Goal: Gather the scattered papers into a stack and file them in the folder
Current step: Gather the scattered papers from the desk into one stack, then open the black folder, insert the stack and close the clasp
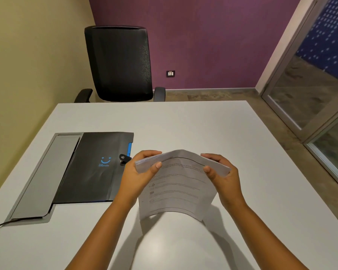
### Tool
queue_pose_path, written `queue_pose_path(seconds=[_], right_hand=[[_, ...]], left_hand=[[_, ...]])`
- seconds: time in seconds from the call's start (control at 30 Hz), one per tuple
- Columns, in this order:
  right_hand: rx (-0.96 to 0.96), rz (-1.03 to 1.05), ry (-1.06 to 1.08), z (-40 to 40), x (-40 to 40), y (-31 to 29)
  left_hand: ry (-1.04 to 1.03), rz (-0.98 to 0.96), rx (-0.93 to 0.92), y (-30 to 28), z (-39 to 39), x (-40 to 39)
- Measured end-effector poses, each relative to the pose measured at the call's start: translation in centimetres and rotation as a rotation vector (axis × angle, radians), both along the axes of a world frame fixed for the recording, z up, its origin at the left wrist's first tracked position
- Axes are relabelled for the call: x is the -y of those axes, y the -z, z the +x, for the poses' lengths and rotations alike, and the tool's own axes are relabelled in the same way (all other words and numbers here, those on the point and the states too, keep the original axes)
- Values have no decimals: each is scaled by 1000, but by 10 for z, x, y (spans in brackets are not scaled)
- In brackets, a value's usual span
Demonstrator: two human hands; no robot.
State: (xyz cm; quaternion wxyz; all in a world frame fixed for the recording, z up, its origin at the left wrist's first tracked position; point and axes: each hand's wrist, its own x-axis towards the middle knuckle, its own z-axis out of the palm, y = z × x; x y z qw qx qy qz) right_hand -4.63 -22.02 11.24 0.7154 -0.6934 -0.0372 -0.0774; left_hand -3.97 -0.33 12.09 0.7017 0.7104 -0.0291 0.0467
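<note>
The black folder [98, 168] lies flat and closed on the white counter [242, 143], left of the hands; nothing inside it can be seen. It is matte, rectangular, printed with a small blue smiley logo, and has a blue tab at its right edge and a dark clasp [123, 158] near that edge. Its left part overlaps a grey metal panel [47, 172] set into the counter, from whose near corner a dark cable [0, 225] runs off to the left.

The stack of papers [176, 184] is held upright above the counter, between both hands, well clear of the folder. The left hand [140, 172] has its grip closed on the stack's upper left corner, thumb on the printed face and fingers curled behind. The right hand [222, 174] grips the upper right corner in the same way. The sheets are white with lines of small print, and the stack bows toward the far side, its top edge arched into a peak.

Beyond the counter stands 1 black mesh-backed office chair [121, 63] before a purple wall.
</note>
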Motion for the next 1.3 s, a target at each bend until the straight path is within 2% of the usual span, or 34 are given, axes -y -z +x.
queue_pose_path(seconds=[0.27,0.5,0.63,0.8,0.9,1.0,1.13,1.3], right_hand=[[-5,-5,14,-3,-5,-3],[-147,12,19,-6,-2,19],[-291,45,60,-10,-3,46],[-437,25,85,-14,-6,79],[-526,-41,69,-14,-4,104],[-615,-222,19,-14,1,132],[-680,-455,-67,-13,5,156],[-608,-472,-67,-10,8,159]], left_hand=[[-12,-37,49,8,-1,-3],[99,39,-51,13,-3,-9],[26,3,-210,42,-9,-11],[43,97,-439,97,-27,-9],[125,148,-569,121,-37,-11],[188,135,-644,137,-41,-14],[101,252,-717,154,-41,-14],[130,359,-710,160,-30,-14]])
